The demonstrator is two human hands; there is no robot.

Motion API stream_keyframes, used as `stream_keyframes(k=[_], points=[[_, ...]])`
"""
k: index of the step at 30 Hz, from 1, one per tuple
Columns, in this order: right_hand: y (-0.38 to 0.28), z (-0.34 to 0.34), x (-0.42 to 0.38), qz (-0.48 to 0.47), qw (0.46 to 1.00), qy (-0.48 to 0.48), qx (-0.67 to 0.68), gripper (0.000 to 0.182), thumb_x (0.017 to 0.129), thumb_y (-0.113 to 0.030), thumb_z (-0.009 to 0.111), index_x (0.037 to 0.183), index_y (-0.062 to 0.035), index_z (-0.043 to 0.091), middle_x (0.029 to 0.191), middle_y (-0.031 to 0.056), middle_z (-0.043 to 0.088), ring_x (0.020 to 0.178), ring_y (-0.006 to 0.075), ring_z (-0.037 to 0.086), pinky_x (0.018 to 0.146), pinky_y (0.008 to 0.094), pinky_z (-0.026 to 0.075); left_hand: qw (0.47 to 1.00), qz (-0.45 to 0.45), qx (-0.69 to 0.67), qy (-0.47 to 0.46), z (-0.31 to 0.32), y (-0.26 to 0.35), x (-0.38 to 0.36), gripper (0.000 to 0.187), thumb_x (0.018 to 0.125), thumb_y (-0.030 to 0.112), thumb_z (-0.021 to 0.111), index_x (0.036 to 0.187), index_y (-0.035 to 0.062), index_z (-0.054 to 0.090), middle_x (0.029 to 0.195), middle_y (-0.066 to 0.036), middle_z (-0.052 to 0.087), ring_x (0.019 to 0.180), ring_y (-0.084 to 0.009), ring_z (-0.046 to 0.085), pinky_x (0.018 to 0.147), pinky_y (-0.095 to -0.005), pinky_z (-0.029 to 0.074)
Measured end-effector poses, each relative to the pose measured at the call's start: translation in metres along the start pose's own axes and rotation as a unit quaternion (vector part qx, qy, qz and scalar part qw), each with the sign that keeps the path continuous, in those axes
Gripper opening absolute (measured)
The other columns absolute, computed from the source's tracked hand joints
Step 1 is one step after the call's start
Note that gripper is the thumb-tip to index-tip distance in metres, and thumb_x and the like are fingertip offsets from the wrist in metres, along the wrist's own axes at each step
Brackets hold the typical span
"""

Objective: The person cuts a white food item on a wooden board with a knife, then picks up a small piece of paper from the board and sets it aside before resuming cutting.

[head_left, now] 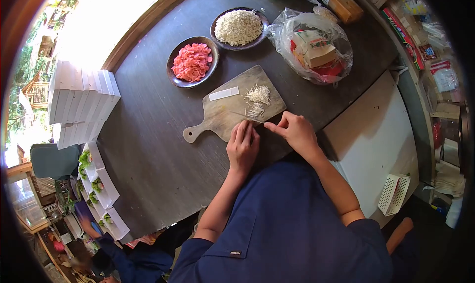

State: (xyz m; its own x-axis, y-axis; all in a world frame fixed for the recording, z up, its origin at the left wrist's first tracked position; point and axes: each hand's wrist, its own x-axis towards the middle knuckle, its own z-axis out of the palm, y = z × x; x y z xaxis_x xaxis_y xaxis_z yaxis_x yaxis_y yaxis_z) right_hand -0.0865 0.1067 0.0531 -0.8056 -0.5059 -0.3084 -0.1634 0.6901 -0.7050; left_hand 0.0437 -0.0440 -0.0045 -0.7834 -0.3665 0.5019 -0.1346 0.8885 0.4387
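Observation:
On the dark table lies a wooden cutting board [217,116] with a handle at its left. A flat white strip [224,93] and a small pile of thin white shreds [258,96] are on it. My left hand [242,143] rests at the board's near edge, fingers bent and pressed together; whatever is under the fingertips is hidden. Just right of it, my right hand [296,132] is closed, its thumb pointing left. From it a thin line runs left over the board, which looks like a knife blade [247,119] seen edge-on; the handle is hidden.
Beyond the board stand a bowl of pink slices [192,62] and a bowl of white shreds [239,27]. A clear plastic bag [316,50] holds packets. White boxes [81,95] are stacked left, above open boxes with greens [101,184]. Another person [133,258] is at lower left.

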Motion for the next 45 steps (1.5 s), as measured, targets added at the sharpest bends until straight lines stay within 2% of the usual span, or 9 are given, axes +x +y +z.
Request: stream_keyframes(k=[2, 3, 5, 8, 24, 33, 35, 38, 45], points=[[0.004, 0.004, -0.004, -0.05, 0.998, 0.041, -0.01, 0.056, 0.089, -0.054, 0.087, 0.077, -0.0029, 0.068, 0.069, 0.0158, 0.072, 0.067, 0.0358, 0.074, 0.066, 0.0452, 0.057, 1.0, -0.001, -0.001, 0.001, 0.001, 0.0, 0.001, 0.025, 0.088, 0.002, 0.077, 0.113, -0.0018, 0.078, 0.121, -0.011, 0.074, 0.111, -0.0293, 0.073, 0.096, -0.0381, 0.061], [0.005, 0.003, -0.005, -0.051, 0.998, 0.04, -0.011, 0.056, 0.089, -0.054, 0.087, 0.077, -0.0029, 0.068, 0.069, 0.0158, 0.072, 0.067, 0.0358, 0.074, 0.066, 0.0452, 0.057, 1.0, -0.001, -0.004, 0.004, 0.001, -0.001, 0.001, 0.025, 0.088, 0.002, 0.078, 0.112, -0.0014, 0.077, 0.121, -0.012, 0.074, 0.111, -0.0301, 0.073, 0.095, -0.0392, 0.061], [0.002, 0.0, -0.006, -0.008, 1.0, -0.006, -0.027, 0.058, 0.09, -0.061, 0.082, 0.082, -0.0049, 0.07, 0.078, 0.017, 0.077, 0.08, 0.0392, 0.077, 0.076, 0.0498, 0.06, 1.0, -0.003, -0.004, 0.009, 0.002, -0.001, 0.0, 0.025, 0.087, 0.001, 0.078, 0.112, -0.001, 0.077, 0.121, -0.012, 0.074, 0.111, -0.0309, 0.073, 0.095, -0.0403, 0.061], [-0.004, -0.003, -0.009, -0.022, 0.999, -0.004, -0.037, 0.058, 0.091, -0.061, 0.082, 0.082, -0.0052, 0.069, 0.079, 0.017, 0.077, 0.081, 0.0396, 0.077, 0.076, 0.0499, 0.059, 1.0, -0.002, -0.002, 0.007, 0.002, -0.002, -0.001, 0.024, 0.087, 0.001, 0.078, 0.111, -0.0006, 0.077, 0.12, -0.011, 0.074, 0.112, -0.031, 0.073, 0.094, -0.0401, 0.061], [-0.004, -0.011, -0.01, -0.014, 0.999, -0.02, -0.047, 0.057, 0.092, -0.059, 0.081, 0.081, -0.0051, 0.068, 0.079, 0.0185, 0.076, 0.081, 0.0414, 0.076, 0.077, 0.0503, 0.059, 1.0, -0.006, -0.009, 0.008, 0.001, -0.001, 0.001, 0.023, 0.087, 0.002, 0.079, 0.11, -0.0009, 0.077, 0.12, -0.012, 0.074, 0.11, -0.0305, 0.073, 0.093, -0.0395, 0.061], [0.001, 0.014, -0.002, -0.036, 0.995, 0.031, -0.092, 0.056, 0.092, -0.06, 0.081, 0.083, -0.0061, 0.07, 0.081, 0.0162, 0.078, 0.079, 0.0388, 0.077, 0.075, 0.0502, 0.06, 1.0, -0.006, -0.008, 0.01, 0.001, -0.001, 0.0, 0.024, 0.087, 0.001, 0.079, 0.11, -0.0012, 0.077, 0.121, -0.011, 0.075, 0.11, -0.0304, 0.074, 0.093, -0.0399, 0.062], [0.0, 0.016, 0.005, -0.031, 0.999, 0.007, -0.012, 0.057, 0.09, -0.062, 0.082, 0.083, -0.0059, 0.071, 0.081, 0.0155, 0.078, 0.078, 0.038, 0.077, 0.074, 0.0497, 0.06, 1.0, -0.008, -0.01, 0.009, 0.001, 0.0, 0.0, 0.025, 0.087, 0.001, 0.079, 0.111, -0.0012, 0.078, 0.121, -0.011, 0.074, 0.11, -0.0303, 0.074, 0.092, -0.0401, 0.062], [-0.005, 0.009, 0.004, -0.001, 1.0, -0.008, 0.013, 0.058, 0.09, -0.062, 0.082, 0.083, -0.0057, 0.071, 0.079, 0.015, 0.077, 0.078, 0.0376, 0.077, 0.074, 0.0494, 0.06, 1.0, -0.008, -0.01, 0.005, -0.001, -0.003, -0.002, 0.026, 0.086, 0.001, 0.079, 0.112, -0.0023, 0.077, 0.121, -0.012, 0.074, 0.111, -0.0312, 0.073, 0.094, -0.0404, 0.061], [0.002, 0.006, -0.007, -0.025, 0.998, 0.016, -0.05, 0.058, 0.09, -0.062, 0.082, 0.082, -0.0056, 0.069, 0.076, 0.0157, 0.075, 0.079, 0.0394, 0.077, 0.076, 0.0504, 0.06, 1.0, 0.009, -0.014, 0.0, 0.0, -0.002, -0.001, 0.027, 0.087, 0.0, 0.078, 0.113, -0.0042, 0.076, 0.122, -0.014, 0.074, 0.113, -0.0336, 0.072, 0.098, -0.0417, 0.06]])
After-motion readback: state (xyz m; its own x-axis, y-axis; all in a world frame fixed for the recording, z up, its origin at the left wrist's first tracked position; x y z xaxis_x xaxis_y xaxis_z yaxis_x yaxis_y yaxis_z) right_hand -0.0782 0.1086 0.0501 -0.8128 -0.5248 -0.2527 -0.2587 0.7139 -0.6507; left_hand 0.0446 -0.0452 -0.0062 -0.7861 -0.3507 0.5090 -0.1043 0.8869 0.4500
